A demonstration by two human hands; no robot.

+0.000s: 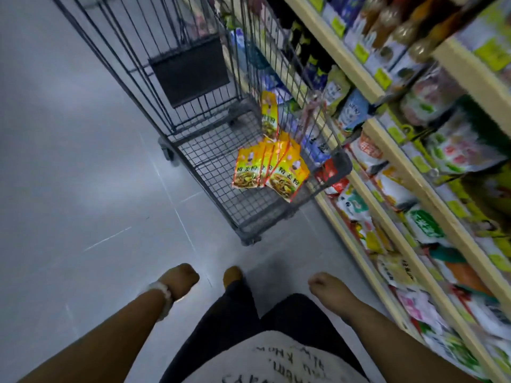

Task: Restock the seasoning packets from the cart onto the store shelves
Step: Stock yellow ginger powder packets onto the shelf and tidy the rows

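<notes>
**Packets wait in the cart, both hands empty**

The seasoning packets [269, 167] lie in a fanned pile on the wire floor of the cart [210, 150], pushed into the corner nearest the shelves [392, 150]. They are yellow and orange, each with a picture of a dish at the bottom. One more packet [269, 113] of the same kind stands upright just behind the pile, leaning on the cart's side mesh.

Neither hand touches them. The pile sits well ahead of both hands, up and between them, somewhat closer to the right hand's side. The left hand [181, 280] hangs low with its fingers loosely curled and holds nothing; a pale bracelet [163, 297] circles its wrist. The right hand [327, 284] hangs the same way, fingers curled in slackly, with nothing in it. Between the two hands a foot [232, 275] shows on the floor, with dark trousers [249, 313] and a white shirt with dark lettering [279, 360] below it.

The cart stands ahead of the hands, close alongside the shelving, its basket running away from the person. A dark panel [190, 76] hangs at its far end.

The shelves run along the right hand's side, from just beside that hand to far ahead. They are stocked with bright packets and pouches, with bottles [401, 26] on the upper level and yellow price tags [383, 78] on the pale edges. The grey tiled floor [83, 175] spreads out on the left hand's side.
</notes>
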